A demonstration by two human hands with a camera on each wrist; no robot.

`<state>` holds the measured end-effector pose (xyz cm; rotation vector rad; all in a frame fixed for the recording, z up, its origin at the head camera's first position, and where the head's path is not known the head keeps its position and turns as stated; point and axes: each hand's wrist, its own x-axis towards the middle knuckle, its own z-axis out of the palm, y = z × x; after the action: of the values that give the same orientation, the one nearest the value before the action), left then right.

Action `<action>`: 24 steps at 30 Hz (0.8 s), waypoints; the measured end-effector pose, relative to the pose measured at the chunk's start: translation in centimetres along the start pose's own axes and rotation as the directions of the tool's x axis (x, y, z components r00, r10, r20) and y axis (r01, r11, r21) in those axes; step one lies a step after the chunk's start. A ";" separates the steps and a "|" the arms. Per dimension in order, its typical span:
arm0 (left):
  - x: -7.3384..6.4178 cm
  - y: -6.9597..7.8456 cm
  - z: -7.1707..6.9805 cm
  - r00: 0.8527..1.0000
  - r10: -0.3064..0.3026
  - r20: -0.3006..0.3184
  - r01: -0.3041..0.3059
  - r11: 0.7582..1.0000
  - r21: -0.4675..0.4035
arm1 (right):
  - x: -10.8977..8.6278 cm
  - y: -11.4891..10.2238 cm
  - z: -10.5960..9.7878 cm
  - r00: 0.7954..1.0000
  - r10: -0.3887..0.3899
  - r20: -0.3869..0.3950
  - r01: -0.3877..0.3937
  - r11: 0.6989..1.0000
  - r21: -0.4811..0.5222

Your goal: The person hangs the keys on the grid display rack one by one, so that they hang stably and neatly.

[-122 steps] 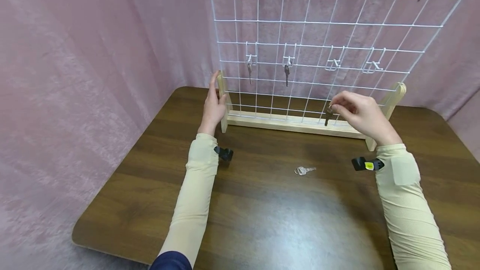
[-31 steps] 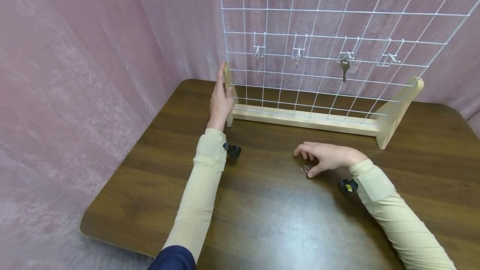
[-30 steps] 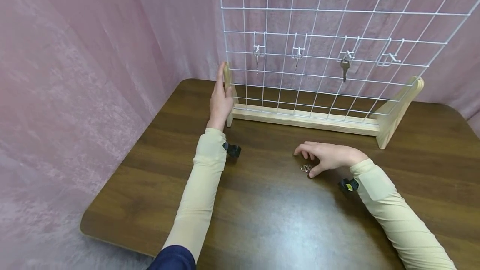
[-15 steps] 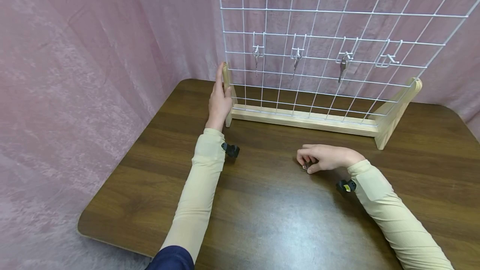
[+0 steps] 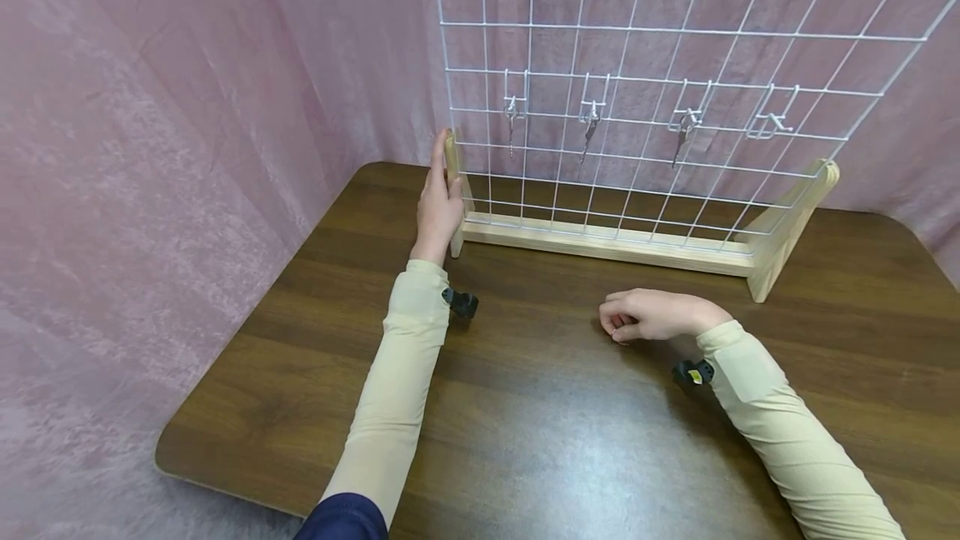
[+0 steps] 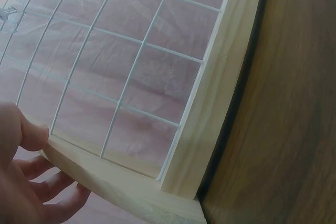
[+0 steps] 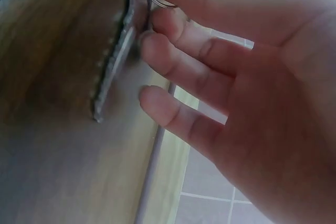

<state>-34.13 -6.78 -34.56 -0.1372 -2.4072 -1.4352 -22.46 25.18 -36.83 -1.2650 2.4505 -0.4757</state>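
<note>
My right hand (image 5: 651, 315) hovers low over the table, its thumb and index finger pinching a metal key (image 7: 116, 66) by its split ring. In the right wrist view the key's toothed blade points down; in the head view the fingers hide it. My left hand (image 5: 437, 211) grips the left wooden upright (image 5: 452, 158) of a white wire grid rack (image 5: 578, 27), thumb on one side and fingers on the other. Keys hang from three hooks of the lower row: a left key (image 5: 512, 136), a middle key (image 5: 588, 140) and a third key (image 5: 681, 147).
The rightmost hook (image 5: 771, 125) of that row carries no key. Several more keys hang at the top edge of the head view. A wooden base bar (image 5: 600, 246) and right upright (image 5: 791, 227) support the grid on the brown table (image 5: 525, 440). Pink curtain (image 5: 225, 107) surrounds it.
My right hand has hung a key on the third hook, then moved down to the table and picked up the key lying there. My left hand stays on the upright.
</note>
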 end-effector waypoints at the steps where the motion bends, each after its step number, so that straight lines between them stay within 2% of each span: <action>1: 0.0 0.0 0.0 1.000 0.001 0.001 -0.001 1.000 -0.002 | -0.1 0.0 -0.1 1.000 0.002 0.002 -0.002 1.000 0.007; 7: 0.0 0.0 0.0 1.000 -0.006 0.003 0.006 1.000 0.003 | -0.5 0.1 -0.7 0.999 0.035 -0.014 -0.033 0.996 0.079; 10: 0.0 0.0 0.1 1.000 -0.014 0.003 0.014 1.000 0.002 | -0.9 0.1 -1.2 0.995 0.035 -0.092 -0.030 0.998 0.057; 12: -0.1 0.1 0.1 1.000 -0.019 0.003 0.019 1.000 -0.001 | -1.3 0.1 -1.7 0.985 0.044 -0.168 -0.041 0.999 0.020; 15: -0.1 0.1 0.1 1.000 -0.018 0.005 0.018 1.000 -0.006 | -2.0 0.1 -2.3 0.955 0.051 -0.292 -0.066 0.997 -0.042; 20: 0.0 0.0 0.0 1.000 -0.010 0.006 0.010 1.000 -0.008 | -3.0 0.1 -3.5 0.893 0.057 -0.447 -0.122 0.986 -0.117; 22: 0.0 0.0 -0.1 1.000 -0.010 0.005 0.010 1.000 -0.011 | -3.4 0.0 -4.0 0.862 0.075 -0.501 -0.156 0.980 -0.121; 24: 0.0 -0.1 -0.1 1.000 -0.004 0.003 0.004 1.000 -0.008 | -3.9 -0.1 -4.4 0.822 0.096 -0.561 -0.193 0.974 -0.116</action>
<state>-34.10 -6.86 -34.59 -0.1361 -2.4058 -1.4477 -22.22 28.96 -32.29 -1.0971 3.1056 -0.6851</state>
